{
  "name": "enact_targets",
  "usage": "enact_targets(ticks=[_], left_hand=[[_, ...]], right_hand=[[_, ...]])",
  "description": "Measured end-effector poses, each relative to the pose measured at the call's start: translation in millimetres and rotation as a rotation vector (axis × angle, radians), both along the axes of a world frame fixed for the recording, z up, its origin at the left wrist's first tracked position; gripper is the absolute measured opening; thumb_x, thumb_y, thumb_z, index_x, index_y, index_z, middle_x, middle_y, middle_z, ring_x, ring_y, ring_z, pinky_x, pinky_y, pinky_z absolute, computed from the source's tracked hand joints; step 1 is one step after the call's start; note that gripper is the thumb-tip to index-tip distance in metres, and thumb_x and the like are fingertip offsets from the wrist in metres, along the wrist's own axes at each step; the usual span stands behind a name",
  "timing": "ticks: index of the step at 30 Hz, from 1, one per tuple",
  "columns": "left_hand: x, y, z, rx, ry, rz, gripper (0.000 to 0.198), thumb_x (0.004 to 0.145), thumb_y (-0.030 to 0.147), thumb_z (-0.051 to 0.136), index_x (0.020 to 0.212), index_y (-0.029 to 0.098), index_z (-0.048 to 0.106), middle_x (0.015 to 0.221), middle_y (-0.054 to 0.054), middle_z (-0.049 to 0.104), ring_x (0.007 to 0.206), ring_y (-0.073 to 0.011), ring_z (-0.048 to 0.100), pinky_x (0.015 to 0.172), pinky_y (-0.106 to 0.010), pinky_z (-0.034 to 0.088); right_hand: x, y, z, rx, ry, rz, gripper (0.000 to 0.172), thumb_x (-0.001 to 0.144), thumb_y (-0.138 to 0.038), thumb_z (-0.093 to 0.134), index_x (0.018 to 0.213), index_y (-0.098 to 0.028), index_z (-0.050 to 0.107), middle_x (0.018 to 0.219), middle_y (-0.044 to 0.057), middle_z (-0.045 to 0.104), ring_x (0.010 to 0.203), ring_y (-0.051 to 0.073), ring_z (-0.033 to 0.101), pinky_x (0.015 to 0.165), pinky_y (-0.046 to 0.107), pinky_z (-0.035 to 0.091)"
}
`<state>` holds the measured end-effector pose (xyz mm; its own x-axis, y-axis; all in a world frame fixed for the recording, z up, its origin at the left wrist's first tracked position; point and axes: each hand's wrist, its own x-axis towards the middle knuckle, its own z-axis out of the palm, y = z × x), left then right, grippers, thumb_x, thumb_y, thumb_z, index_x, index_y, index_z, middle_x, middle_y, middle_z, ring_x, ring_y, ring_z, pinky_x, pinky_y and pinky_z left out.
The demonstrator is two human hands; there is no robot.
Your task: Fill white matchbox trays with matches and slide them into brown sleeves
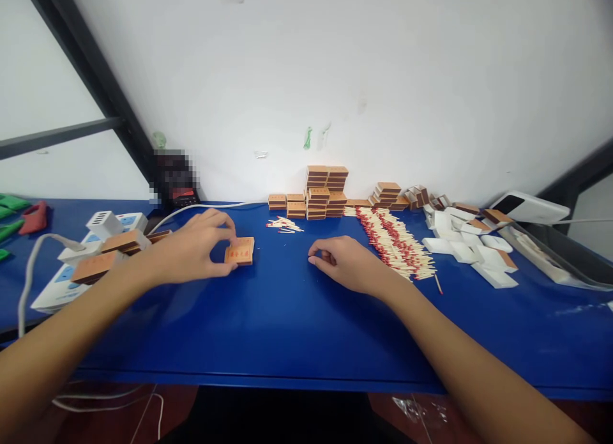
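Note:
On the left of the blue table (278,322), a matchbox (242,251) with orange lettering lies flat. My left hand (196,246) has its thumb and forefinger at the near and far edges of this box, gripping it. To the right, my right hand (347,262) rests low over the table, its fingers curled in and nothing visible between them. Just beyond it is a broad spread of red-tipped matches (395,239). A smaller loose pile of matches (285,224) lies behind the gap between my hands.
Stacked matchboxes (327,195) stand against the wall. White inner trays (467,239) and box sleeves are heaped at the right, beside a white device (536,207) and a grey container (565,265). More matchboxes (98,265) lie on a power strip (60,290) at the left.

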<state>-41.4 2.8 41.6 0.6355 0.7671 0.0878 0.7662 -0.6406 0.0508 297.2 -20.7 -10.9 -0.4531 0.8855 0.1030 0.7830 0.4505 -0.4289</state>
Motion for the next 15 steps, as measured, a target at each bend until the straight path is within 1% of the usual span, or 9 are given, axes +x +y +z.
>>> enact_targets(ticks=[2,4,6,8,10,12,15], left_hand=[[-1.3,11.9,3.1,0.025,0.006,0.009,0.03,0.084,0.05,0.069,0.095,0.023,0.076,0.115,-0.01,0.069,0.115,-0.0316,0.06,0.102,-0.047,0.047],[-2.2,24.1,2.3,-0.036,0.026,0.022,0.031,0.083,0.05,0.069,0.096,0.024,0.075,0.109,-0.008,0.071,0.107,-0.0296,0.064,0.096,-0.043,0.05],[-2.4,33.5,-2.1,-0.112,0.036,0.052,0.038,0.082,0.053,0.069,0.106,0.024,0.075,0.112,-0.007,0.073,0.106,-0.0288,0.067,0.091,-0.039,0.051],[-2.0,39.1,-7.4,-0.162,0.035,0.082,0.049,0.082,0.057,0.069,0.119,0.025,0.072,0.12,-0.007,0.074,0.108,-0.0287,0.068,0.091,-0.037,0.052],[-1.0,42.4,-10.3,-0.186,0.033,0.102,0.055,0.082,0.059,0.068,0.126,0.026,0.07,0.122,-0.007,0.075,0.108,-0.0282,0.07,0.089,-0.035,0.052],[1.0,46.6,-8.9,-0.195,0.036,0.105,0.052,0.081,0.058,0.069,0.122,0.026,0.073,0.119,-0.006,0.077,0.103,-0.0277,0.072,0.085,-0.034,0.052],[7.7,59.9,-0.1,-0.173,0.019,0.092,0.045,0.078,0.056,0.072,0.11,0.025,0.078,0.109,-0.006,0.08,0.095,-0.0269,0.073,0.079,-0.033,0.051]], right_hand=[[0.2,0.2,0.0,0.006,-0.001,-0.001,0.016,0.101,-0.029,0.063,0.103,-0.022,0.077,0.077,0.001,0.07,0.069,0.015,0.056,0.064,0.029,0.035],[0.4,0.0,0.4,0.001,-0.006,-0.011,0.017,0.101,-0.029,0.062,0.103,-0.022,0.077,0.078,0.001,0.07,0.069,0.015,0.056,0.063,0.029,0.035],[0.6,-0.6,1.3,-0.002,-0.009,-0.019,0.017,0.101,-0.029,0.062,0.103,-0.021,0.077,0.078,0.001,0.07,0.069,0.015,0.056,0.063,0.029,0.035],[0.8,-1.6,2.5,0.0,-0.006,-0.017,0.017,0.101,-0.028,0.062,0.103,-0.021,0.077,0.078,0.001,0.07,0.07,0.015,0.057,0.064,0.029,0.035],[0.7,-2.6,3.3,0.003,-0.003,-0.006,0.017,0.101,-0.028,0.062,0.102,-0.022,0.077,0.078,0.001,0.071,0.071,0.015,0.058,0.064,0.029,0.035],[0.2,-3.5,3.7,0.001,-0.005,0.001,0.016,0.101,-0.027,0.062,0.102,-0.022,0.077,0.079,0.002,0.071,0.071,0.016,0.059,0.065,0.029,0.036],[-0.5,-4.0,3.8,0.0,-0.006,0.007,0.016,0.102,-0.027,0.062,0.104,-0.021,0.077,0.082,0.003,0.072,0.072,0.016,0.06,0.066,0.029,0.037]])
